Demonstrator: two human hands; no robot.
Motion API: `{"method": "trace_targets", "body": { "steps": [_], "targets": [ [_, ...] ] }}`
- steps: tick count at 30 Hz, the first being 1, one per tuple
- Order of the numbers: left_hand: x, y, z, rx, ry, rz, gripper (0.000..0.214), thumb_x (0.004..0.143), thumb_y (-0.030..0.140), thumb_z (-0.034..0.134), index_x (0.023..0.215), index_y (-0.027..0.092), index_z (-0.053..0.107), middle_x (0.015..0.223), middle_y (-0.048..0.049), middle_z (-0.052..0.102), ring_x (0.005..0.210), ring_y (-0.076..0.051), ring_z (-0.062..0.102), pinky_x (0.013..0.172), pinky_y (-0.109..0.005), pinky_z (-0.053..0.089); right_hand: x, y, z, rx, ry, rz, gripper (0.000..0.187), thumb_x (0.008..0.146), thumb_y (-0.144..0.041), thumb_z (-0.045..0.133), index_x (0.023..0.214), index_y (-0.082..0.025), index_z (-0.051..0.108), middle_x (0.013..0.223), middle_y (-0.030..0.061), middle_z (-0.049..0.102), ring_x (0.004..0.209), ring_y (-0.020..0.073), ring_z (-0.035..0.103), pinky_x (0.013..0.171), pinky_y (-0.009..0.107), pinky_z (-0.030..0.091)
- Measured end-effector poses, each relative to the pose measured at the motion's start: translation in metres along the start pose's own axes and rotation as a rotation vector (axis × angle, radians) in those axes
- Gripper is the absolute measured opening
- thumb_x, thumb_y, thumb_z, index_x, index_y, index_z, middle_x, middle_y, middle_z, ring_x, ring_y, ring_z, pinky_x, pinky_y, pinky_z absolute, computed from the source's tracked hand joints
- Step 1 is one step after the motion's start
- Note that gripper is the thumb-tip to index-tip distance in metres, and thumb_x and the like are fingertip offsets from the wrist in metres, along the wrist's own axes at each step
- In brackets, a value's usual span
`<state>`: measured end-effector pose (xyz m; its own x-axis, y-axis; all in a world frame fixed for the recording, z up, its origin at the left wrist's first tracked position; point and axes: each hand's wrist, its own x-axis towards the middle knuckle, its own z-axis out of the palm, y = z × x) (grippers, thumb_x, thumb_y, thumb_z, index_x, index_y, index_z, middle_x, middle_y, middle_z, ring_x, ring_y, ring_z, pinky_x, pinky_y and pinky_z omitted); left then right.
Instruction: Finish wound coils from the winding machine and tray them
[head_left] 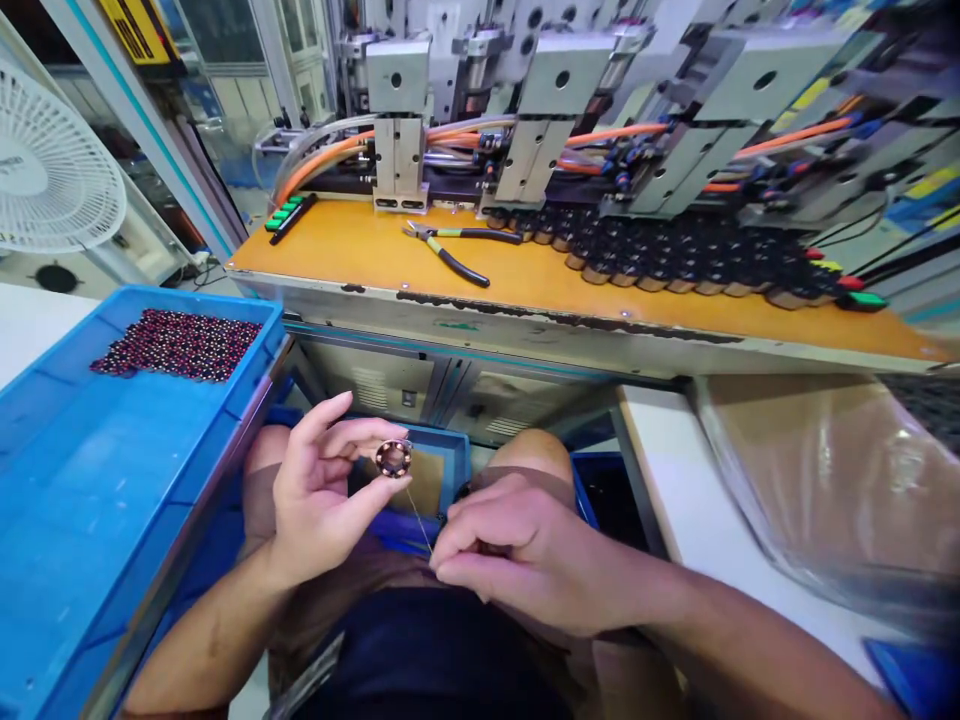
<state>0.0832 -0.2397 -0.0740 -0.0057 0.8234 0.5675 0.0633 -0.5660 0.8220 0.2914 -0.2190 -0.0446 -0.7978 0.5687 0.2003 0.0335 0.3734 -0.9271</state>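
Between the thumb and fingertips of my left hand is a small ring-shaped motor stator, dark with copper-coloured windings, its open centre facing me. A thin wire runs from its lower edge down to my right hand. The thumb and forefinger of that hand pinch the wire's end, and the other fingers are curled in. Both hands are above my lap, a short distance apart.
At left, a blue tray bears many small dark-red parts. Cutting pliers and rows of black cylindrical parts lie on the orange bench below a machine. A plastic-wrapped package sits at right; a fan stands far left.
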Motion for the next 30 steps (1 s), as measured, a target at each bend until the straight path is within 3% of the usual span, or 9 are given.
{"method": "trace_targets", "body": {
  "steps": [2, 6, 10, 13, 18, 25, 30],
  "targets": [
    [-0.004, 0.000, 0.000, -0.029, -0.026, -0.012, 0.084, 0.071, -0.010, 0.072, 0.141, 0.026, 0.042, 0.114, -0.0057, 0.073, 0.097, -0.013, 0.073, 0.086, -0.021, 0.060, 0.000, 0.002, 0.000, 0.127, 0.052, 0.095, 0.008, 0.085, -0.022, 0.070, 0.082, -0.014, 0.070, 0.066, 0.0002, 0.066, 0.058, 0.0081, 0.058, 0.058, 0.018, 0.044],
    [-0.014, 0.002, 0.000, -0.047, -0.141, 0.008, 0.084, 0.076, -0.012, 0.064, 0.146, 0.025, 0.037, 0.125, -0.0098, 0.069, 0.109, -0.016, 0.069, 0.096, -0.026, 0.057, 0.009, 0.004, 0.003, 0.438, 0.350, 0.303, 0.029, 0.069, -0.031, 0.085, 0.082, -0.016, 0.063, 0.071, -0.0014, 0.061, 0.064, 0.0096, 0.055, 0.061, 0.021, 0.045],
    [-0.020, 0.001, 0.003, -0.031, -0.217, 0.023, 0.087, 0.076, -0.011, 0.062, 0.149, 0.025, 0.033, 0.132, -0.0131, 0.065, 0.113, -0.019, 0.068, 0.098, -0.031, 0.056, 0.018, 0.005, 0.014, 0.621, 0.388, 0.375, 0.032, 0.071, -0.037, 0.082, 0.073, -0.017, 0.057, 0.072, -0.0009, 0.058, 0.067, 0.0108, 0.053, 0.062, 0.023, 0.044],
    [-0.020, -0.001, 0.007, -0.023, -0.159, 0.042, 0.088, 0.073, -0.010, 0.068, 0.147, 0.026, 0.038, 0.124, -0.0102, 0.067, 0.102, -0.016, 0.070, 0.087, -0.025, 0.060, 0.016, 0.012, 0.026, 0.666, 0.395, 0.345, 0.031, 0.075, -0.037, 0.080, 0.072, -0.017, 0.057, 0.073, -0.0005, 0.059, 0.069, 0.0111, 0.052, 0.063, 0.024, 0.042],
    [-0.016, -0.003, 0.009, -0.095, -0.053, -0.049, 0.082, 0.072, -0.007, 0.072, 0.141, 0.028, 0.044, 0.110, -0.0050, 0.069, 0.090, -0.012, 0.072, 0.080, -0.021, 0.061, 0.002, 0.031, 0.046, 0.754, 0.557, 0.257, 0.027, 0.087, -0.038, 0.070, 0.076, -0.018, 0.057, 0.069, -0.0030, 0.055, 0.065, 0.0095, 0.049, 0.065, 0.024, 0.040],
    [-0.020, -0.001, 0.006, -0.137, -0.155, -0.062, 0.081, 0.075, -0.008, 0.068, 0.143, 0.029, 0.042, 0.115, -0.0081, 0.071, 0.099, -0.016, 0.071, 0.086, -0.027, 0.061, 0.005, 0.022, 0.038, 0.635, 0.521, 0.274, 0.026, 0.080, -0.037, 0.076, 0.079, -0.018, 0.058, 0.077, -0.0016, 0.056, 0.071, 0.0109, 0.051, 0.067, 0.024, 0.042],
    [-0.019, 0.007, 0.004, -0.346, -0.155, -0.296, 0.062, 0.078, -0.007, 0.066, 0.126, 0.031, 0.059, 0.116, -0.0041, 0.072, 0.095, -0.014, 0.073, 0.086, -0.023, 0.060, -0.002, 0.024, 0.042, 0.671, 0.549, 0.248, 0.025, 0.088, -0.035, 0.067, 0.074, -0.018, 0.055, 0.073, -0.0024, 0.052, 0.068, 0.0096, 0.046, 0.065, 0.023, 0.039]
  ]
}}
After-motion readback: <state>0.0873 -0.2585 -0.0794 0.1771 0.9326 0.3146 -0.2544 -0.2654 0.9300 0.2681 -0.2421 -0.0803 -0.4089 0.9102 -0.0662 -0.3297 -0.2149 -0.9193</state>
